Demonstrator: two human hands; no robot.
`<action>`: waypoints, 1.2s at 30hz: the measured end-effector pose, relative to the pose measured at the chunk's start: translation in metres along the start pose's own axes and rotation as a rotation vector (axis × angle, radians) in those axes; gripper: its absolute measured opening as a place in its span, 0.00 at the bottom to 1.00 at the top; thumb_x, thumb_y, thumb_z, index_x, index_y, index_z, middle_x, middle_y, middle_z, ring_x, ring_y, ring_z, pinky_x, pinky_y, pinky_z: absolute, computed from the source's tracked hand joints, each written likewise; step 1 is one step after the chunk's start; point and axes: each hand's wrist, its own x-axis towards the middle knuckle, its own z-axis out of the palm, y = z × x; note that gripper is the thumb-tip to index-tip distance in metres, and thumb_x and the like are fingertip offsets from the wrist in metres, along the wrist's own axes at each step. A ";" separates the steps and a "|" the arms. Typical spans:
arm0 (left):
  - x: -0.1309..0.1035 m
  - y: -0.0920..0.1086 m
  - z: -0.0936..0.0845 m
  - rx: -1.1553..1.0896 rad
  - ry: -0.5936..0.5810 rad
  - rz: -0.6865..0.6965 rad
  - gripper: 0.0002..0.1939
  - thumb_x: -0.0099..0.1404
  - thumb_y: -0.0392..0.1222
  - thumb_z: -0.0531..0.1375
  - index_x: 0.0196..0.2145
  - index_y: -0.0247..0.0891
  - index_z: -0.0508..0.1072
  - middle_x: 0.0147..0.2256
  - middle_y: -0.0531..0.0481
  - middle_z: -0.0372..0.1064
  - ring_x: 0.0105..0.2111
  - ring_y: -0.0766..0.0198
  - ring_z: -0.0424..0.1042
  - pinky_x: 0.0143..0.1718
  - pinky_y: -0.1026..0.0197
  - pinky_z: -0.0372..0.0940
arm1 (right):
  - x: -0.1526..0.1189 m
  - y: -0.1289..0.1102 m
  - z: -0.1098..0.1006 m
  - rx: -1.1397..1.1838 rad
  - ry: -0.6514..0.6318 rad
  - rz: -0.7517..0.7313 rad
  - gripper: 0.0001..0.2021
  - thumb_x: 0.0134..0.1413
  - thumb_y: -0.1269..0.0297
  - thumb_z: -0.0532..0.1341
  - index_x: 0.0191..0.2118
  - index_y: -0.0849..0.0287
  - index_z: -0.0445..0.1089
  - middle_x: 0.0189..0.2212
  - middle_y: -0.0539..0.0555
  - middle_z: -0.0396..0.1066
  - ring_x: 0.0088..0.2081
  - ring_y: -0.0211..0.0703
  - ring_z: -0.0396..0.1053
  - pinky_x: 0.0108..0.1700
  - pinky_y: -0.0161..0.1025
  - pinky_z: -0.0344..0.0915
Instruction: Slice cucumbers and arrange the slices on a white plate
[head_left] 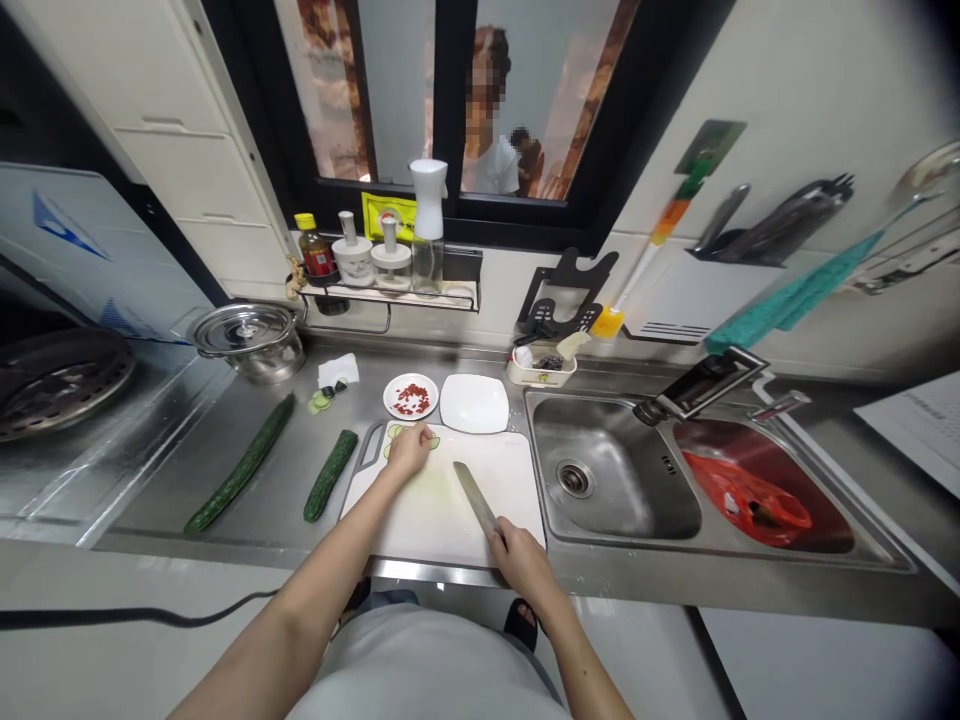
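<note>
Our right hand (pixel 519 556) grips a silvery long-bladed knife (pixel 474 495), long axis slanted, tip forward-left over the white rectangular cutting board (pixel 435 525), our left hand (pixel 410 452) at round pale-green cucumber slices (pixel 395 431), its grip unclear

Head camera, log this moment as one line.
left hand: touching cucumber slices | right hand: gripping kitchen knife | surface: white cutting board

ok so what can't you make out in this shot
In the head view:
- Exact count of cucumber slices: the left hand covers some.
- Grip of the knife: wrapped by the right hand.
- Inside of the pot: hidden by its lid.
- Label print on the yellow-capped bottle: too small.
- Full outline of the round dark object: cut off by the left edge.
</note>
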 end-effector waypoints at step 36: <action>-0.050 -0.038 0.002 0.002 -0.102 -0.172 0.05 0.57 0.36 0.59 0.33 0.40 0.72 0.34 0.52 0.74 0.35 0.63 0.71 0.35 0.65 0.60 | -0.011 -0.028 -0.005 -0.197 -0.093 -0.195 0.12 0.63 0.67 0.47 0.44 0.59 0.66 0.36 0.59 0.74 0.38 0.46 0.72 0.35 0.37 0.56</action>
